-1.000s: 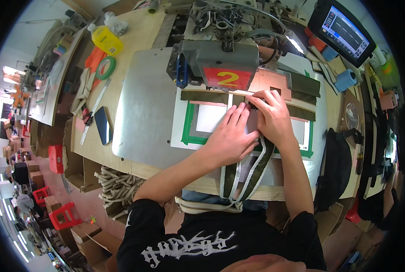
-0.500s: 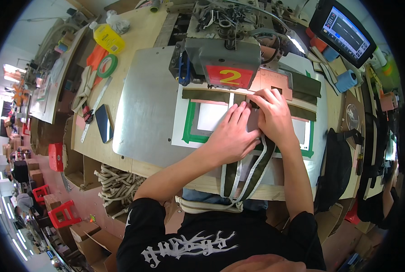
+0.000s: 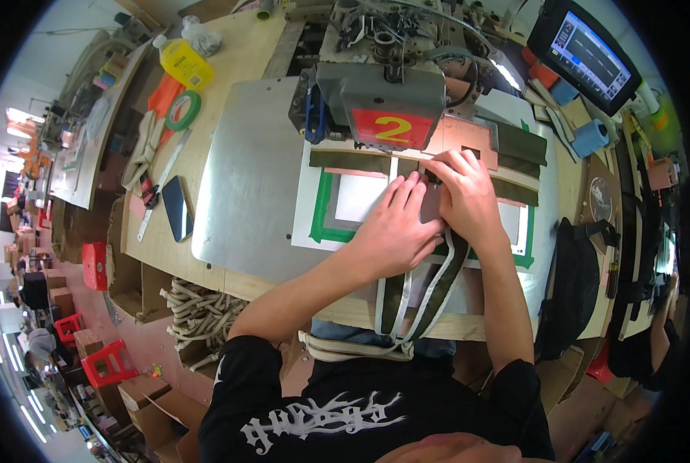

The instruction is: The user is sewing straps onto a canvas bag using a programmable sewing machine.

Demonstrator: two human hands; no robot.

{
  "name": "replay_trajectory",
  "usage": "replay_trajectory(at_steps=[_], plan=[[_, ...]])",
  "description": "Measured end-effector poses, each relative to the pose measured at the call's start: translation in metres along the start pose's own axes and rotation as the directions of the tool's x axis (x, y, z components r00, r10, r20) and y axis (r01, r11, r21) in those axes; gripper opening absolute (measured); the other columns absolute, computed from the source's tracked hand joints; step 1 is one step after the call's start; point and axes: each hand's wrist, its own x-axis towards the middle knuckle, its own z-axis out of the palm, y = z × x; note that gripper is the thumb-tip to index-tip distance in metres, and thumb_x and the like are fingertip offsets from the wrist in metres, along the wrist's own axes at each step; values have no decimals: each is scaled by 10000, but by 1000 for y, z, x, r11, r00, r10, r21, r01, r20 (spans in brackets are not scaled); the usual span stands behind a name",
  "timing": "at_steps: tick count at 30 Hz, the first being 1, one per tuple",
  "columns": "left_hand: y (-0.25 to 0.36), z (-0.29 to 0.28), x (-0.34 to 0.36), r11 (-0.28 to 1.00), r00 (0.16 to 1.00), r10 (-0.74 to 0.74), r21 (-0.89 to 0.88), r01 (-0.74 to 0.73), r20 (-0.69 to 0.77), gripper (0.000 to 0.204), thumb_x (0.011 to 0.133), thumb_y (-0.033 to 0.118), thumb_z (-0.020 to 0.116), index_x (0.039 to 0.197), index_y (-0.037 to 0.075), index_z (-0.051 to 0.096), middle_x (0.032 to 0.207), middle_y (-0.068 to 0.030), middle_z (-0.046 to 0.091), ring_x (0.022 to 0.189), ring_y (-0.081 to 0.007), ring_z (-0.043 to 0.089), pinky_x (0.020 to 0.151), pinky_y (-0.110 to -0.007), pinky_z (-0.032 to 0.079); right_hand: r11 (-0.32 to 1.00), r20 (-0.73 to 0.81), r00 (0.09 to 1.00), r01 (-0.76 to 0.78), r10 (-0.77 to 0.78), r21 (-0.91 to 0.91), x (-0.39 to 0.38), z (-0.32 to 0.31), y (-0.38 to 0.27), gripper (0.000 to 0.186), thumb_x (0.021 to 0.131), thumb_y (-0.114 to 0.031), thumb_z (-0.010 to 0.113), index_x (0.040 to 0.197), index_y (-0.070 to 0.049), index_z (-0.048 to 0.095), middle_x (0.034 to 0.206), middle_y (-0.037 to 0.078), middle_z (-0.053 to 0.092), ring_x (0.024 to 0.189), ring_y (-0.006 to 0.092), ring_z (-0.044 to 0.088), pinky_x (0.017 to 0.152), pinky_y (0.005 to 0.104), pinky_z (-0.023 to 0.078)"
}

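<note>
An olive strap with white edges (image 3: 440, 289) runs from under both hands, over the table's near edge, and loops back near my body. My left hand (image 3: 395, 231) lies over the strap, its fingers extended close together and pressing it down, its thumb side near the other hand. Bent fingers of my right hand (image 3: 468, 197) pinch the strap just below the sewing machine head (image 3: 387, 92); the exact grip is hidden. Beneath them is a white template with green tape (image 3: 323, 207). An olive fabric strip (image 3: 353, 161) lies across its far side.
A metal plate (image 3: 245, 177) covers the table to the left. Beyond it are a phone (image 3: 178, 210), a ruler (image 3: 153, 202), green tape (image 3: 183, 111) and a yellow bottle (image 3: 184, 65). At right are a lit screen (image 3: 588, 54), blue thread (image 3: 590, 136) and a black bag (image 3: 570, 278).
</note>
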Motion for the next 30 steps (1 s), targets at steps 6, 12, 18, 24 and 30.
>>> replay_trajectory(at_steps=[6, 12, 18, 24, 30], plan=[[0, -1, 0, 1000, 1000, 5, -3, -5, -12, 304, 1046, 399, 721, 1208, 161, 820, 1521, -396, 572, 1516, -534, 489, 1321, -600, 313, 1000, -7, 1000, 3, -3, -5, 0, -1, -1, 419, 834, 22, 706, 1226, -95, 794, 1139, 65, 725, 1108, 293, 668, 963, 430, 515], [-1, -1, 1, 1000, 1000, 3, 9, -3, -7, 303, 1045, 395, 721, 1220, 170, 823, 1508, -392, 582, 1506, -534, 499, 1318, -595, 315, 1000, -7, 1000, -2, 2, -5, 1, 0, 0, 427, 821, 30, 713, 1223, -90, 793, 1135, 66, 722, 1118, 291, 668, 970, 428, 514], [-2, 0, 0, 1000, 1000, 3, -8, -4, -23, 292, 1047, 403, 713, 1181, 171, 827, 1500, -387, 590, 1502, -533, 504, 1315, -593, 317, 1000, -2, 1000, -2, 2, -3, 1, -1, -1, 431, 823, 37, 709, 1227, -89, 792, 1136, 67, 720, 1117, 290, 666, 966, 426, 511], [-2, -4, 0, 1000, 999, -17, -6, 17, 48, 318, 1026, 383, 763, 1243, 155, 807, 1533, -366, 541, 1532, -532, 463, 1326, -608, 322, 1000, -14, 1000, 7, -7, 4, 2, -1, -2, 437, 815, 33, 711, 1229, -84, 788, 1145, 66, 722, 1119, 291, 665, 962, 430, 510], [-2, -4, 1, 1000, 999, -13, 1, 13, 33, 299, 1027, 371, 759, 1244, 173, 812, 1524, -356, 548, 1522, -525, 473, 1322, -595, 330, 1000, -8, 1000, 5, -5, 15, 1, 1, 0, 454, 806, 28, 715, 1241, -82, 785, 1154, 72, 722, 1143, 297, 668, 984, 431, 513]])
